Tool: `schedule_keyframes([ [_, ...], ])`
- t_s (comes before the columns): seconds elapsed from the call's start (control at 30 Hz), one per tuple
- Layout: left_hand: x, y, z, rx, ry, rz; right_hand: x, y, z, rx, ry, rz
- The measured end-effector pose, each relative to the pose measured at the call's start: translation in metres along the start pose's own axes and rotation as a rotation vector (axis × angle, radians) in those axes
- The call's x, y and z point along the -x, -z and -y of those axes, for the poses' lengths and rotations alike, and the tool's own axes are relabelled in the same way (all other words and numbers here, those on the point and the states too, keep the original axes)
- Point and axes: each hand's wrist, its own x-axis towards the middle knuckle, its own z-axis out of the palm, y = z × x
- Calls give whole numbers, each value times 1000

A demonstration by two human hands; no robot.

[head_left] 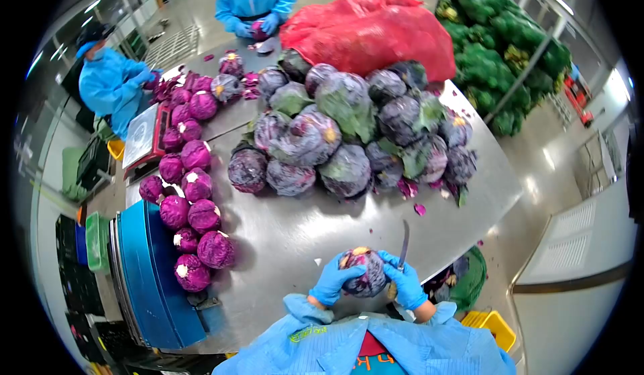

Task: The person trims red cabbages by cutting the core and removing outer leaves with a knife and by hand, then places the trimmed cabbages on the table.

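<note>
Both hands wear blue gloves and meet at a red cabbage [369, 281] just above the steel table's near edge. The cabbage's pale cut stem faces up, and its outer leaves look dull purple. My left hand [330, 281] is closed round its left side. In my right hand [406, 285] is a knife [404, 242], its dark curved blade pointing up and away from me; the fingers of this hand also touch the cabbage's right side. Beyond lies a heap of untrimmed red cabbages [345, 170] with loose green outer leaves. Trimmed bright purple cabbages [203, 215] stand in a row at left.
A red mesh sack [369, 36] lies behind the heap. A scale [141, 137] and a blue bin [151, 274] stand left. Two co-workers [111, 86] handle cabbages across the table. Below the right edge are a green basket [473, 278] and a yellow crate [493, 327].
</note>
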Motion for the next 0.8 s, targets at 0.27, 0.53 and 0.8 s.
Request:
schedule_keyframes([
  [0.27, -37, -108, 10, -1335, -478, -164, 21, 99, -7, -53, -14, -167],
  [0.53, -52, -160, -5, -1648, -216, -110, 1, 157, -8, 864, 279, -284],
  [0.8, -70, -174, 1, -1612, 2, -167, -13, 148, -33, 1157, 425, -170],
])
